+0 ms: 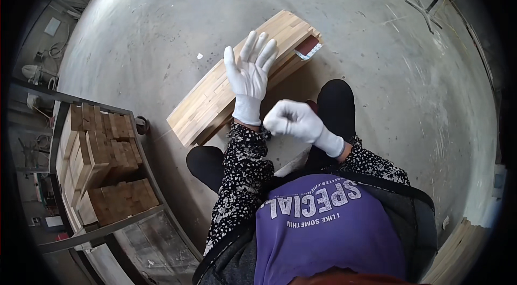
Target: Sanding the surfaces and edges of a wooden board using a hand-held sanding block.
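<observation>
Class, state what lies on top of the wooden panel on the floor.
On the wooden panel, a dark red block rests at its far end. The raised left hand covers the panel's middle.

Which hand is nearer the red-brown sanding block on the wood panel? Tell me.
Left. The left hand, fingers spread, is raised over the wood panel, short of the sanding block. The right hand, fisted at the left cuff, sits farther back.

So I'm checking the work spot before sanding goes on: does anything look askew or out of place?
Little stands out. The long pale glued-wood panel lies slantwise on the grey concrete floor, with a dark red sanding block resting on its far end. The white-gloved left hand is spread open above it; the gloved right hand is pinched at the left wrist.
</observation>
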Demonstrator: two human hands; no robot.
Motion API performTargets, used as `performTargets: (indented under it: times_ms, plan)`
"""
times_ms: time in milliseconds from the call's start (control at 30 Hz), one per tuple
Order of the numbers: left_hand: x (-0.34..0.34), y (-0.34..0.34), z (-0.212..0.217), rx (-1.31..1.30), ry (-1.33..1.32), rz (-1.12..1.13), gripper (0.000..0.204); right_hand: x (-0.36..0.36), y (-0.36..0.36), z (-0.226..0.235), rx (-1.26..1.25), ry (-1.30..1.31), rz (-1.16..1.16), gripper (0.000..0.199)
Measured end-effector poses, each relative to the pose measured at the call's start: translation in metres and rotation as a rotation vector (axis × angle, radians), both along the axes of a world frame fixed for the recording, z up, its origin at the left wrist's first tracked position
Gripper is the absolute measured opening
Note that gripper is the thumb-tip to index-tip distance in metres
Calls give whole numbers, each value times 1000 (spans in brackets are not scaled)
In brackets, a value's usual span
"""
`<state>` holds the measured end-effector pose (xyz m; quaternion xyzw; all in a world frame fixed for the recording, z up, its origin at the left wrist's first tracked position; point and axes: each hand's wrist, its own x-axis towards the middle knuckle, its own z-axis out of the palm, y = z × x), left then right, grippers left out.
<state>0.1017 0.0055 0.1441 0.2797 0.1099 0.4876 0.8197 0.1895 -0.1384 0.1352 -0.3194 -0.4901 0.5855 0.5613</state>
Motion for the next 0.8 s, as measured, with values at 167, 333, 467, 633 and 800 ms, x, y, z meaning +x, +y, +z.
performTargets:
  times_ms: [167,333,467,633,800]
  plan:
    - [-26,-47,-1,134,523,-33,75,17,34,25,-149,1005,5,82]
    - [-38,-116,-20,579,1009,-293,49,-6,50,33,-124,758,52,110]
    - [-49,-137,-17,341,936,-394,40,-21,54,21,-139,672,-16,107]
    - [-57,-144,-6,557,1042,-369,43,10,78,-9,-317,698,-170,42]
    - [-122,-93,-1,443,1071,198,34,136,121,-87,-214,76,-892,52]
